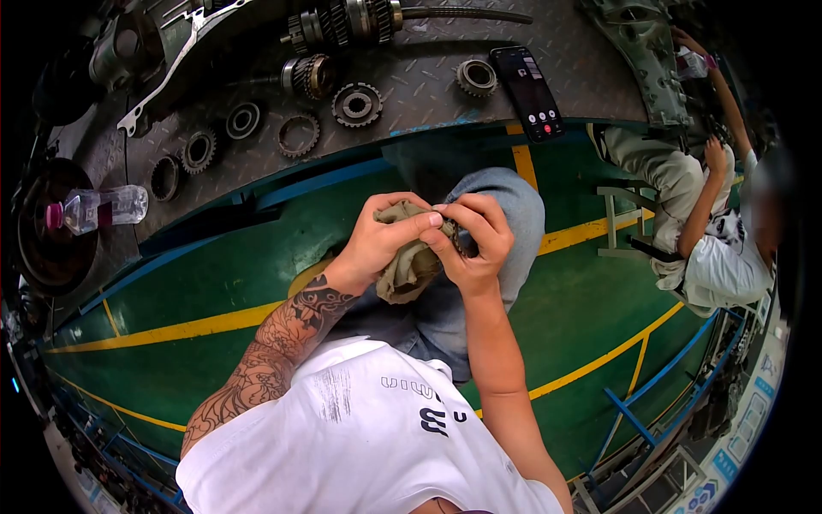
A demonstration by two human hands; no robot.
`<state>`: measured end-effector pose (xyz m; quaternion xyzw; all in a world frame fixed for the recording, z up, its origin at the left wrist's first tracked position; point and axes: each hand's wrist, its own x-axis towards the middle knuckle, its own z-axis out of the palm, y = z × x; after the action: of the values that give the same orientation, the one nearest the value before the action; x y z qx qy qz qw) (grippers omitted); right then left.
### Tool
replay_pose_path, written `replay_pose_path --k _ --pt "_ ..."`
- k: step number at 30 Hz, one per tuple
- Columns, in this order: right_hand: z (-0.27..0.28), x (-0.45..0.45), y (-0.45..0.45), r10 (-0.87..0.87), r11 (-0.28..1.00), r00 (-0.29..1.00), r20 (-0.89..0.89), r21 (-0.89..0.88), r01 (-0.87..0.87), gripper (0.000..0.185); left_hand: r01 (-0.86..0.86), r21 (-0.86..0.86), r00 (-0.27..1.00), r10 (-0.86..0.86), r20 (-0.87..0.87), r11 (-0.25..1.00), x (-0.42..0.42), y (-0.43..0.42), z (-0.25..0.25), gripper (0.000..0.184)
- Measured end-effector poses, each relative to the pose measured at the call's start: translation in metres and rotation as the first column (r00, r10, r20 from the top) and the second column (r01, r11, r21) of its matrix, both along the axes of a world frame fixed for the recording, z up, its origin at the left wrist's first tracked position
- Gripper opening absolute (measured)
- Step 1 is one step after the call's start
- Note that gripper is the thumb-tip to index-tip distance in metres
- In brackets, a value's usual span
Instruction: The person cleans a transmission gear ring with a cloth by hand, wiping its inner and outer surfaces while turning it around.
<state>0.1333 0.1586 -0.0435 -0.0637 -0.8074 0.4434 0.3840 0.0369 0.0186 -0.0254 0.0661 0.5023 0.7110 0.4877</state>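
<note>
My left hand [385,236] is closed on a crumpled khaki rag [407,272], which hangs below the fingers over my lap. Touching it at the fingertips, my right hand [478,240] is pinched shut. A small dark edge shows between the rag and my right fingers; the rest of that piece is covered, so I cannot tell what it is. Beyond my hands, a gear hub [357,104], a toothed ring [299,135] and a small gear [476,78] lie on the metal workbench [411,81].
Further left on the bench are a bearing [243,121], more rings [166,178] and a water bottle [107,209]. Gear shafts [342,24] lie at the back. A phone [527,94] rests by the front edge. Another person [723,248] sits at the right.
</note>
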Motion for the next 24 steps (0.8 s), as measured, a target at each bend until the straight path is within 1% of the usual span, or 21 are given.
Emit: replay_pose_path --k 8,11,13,17,19,22,24 --pt "0.003 0.001 0.001 0.002 1.000 1.000 0.007 -0.013 -0.002 0.034 -0.027 -0.016 0.997 0.026 -0.069 1.000 0.003 0.000 -0.002 0.015" --pt "0.003 0.001 0.002 0.010 1.000 1.000 0.013 -0.026 -0.010 0.034 -0.089 0.016 0.992 0.090 -0.089 0.996 0.008 0.000 -0.004 0.019" --pt "0.006 0.001 0.002 0.022 0.998 1.000 0.021 -0.053 -0.021 0.034 -0.128 0.030 0.979 0.132 -0.158 0.991 0.010 0.000 -0.006 0.018" --pt "0.003 -0.001 0.002 0.090 0.988 0.996 -0.003 -0.124 -0.089 0.042 -0.190 0.063 0.948 0.200 -0.247 0.980 0.010 0.003 -0.007 0.018" --pt "0.006 0.001 0.003 0.119 0.976 0.993 0.019 -0.184 -0.114 0.048 -0.180 0.060 0.946 0.190 -0.262 0.982 0.009 0.004 -0.004 0.017" --pt "0.001 0.002 0.005 0.131 0.958 0.991 -0.004 -0.258 -0.128 0.056 -0.157 0.054 0.949 0.166 -0.269 0.986 0.008 0.003 -0.003 0.017" --pt "-0.001 0.001 0.004 0.138 0.952 0.990 -0.028 -0.272 -0.140 0.056 -0.141 0.059 0.941 0.152 -0.302 0.988 0.009 0.002 -0.003 0.017"
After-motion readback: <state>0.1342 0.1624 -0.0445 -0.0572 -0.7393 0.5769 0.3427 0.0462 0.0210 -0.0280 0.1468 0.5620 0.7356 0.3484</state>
